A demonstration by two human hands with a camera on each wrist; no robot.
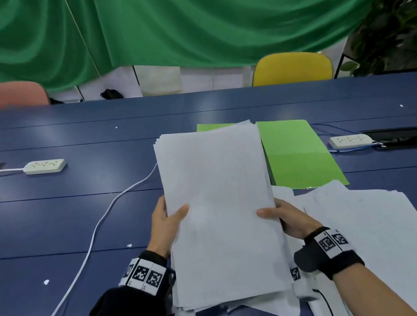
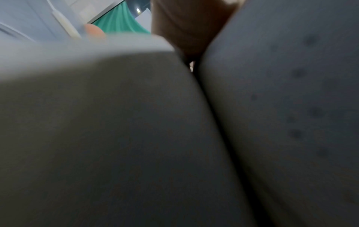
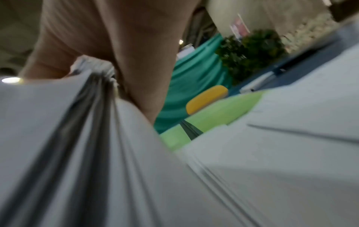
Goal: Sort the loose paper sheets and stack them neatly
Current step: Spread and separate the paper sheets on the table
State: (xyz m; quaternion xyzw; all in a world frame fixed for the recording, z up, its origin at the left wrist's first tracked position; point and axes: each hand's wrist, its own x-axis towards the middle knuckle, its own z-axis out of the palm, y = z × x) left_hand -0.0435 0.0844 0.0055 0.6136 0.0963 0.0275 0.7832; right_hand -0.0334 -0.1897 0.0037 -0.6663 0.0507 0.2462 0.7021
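Left hand [image 1: 167, 223], right hand [image 1: 287, 217], both gripping

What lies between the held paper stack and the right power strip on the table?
In the head view, the green folder lies flat between the paper stack and the right power strip, its left edge hidden behind the stack.

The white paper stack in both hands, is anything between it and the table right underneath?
Yes. The white paper stack, gripped by the left hand and right hand, sits over loose sheets jutting out beneath its near edge.
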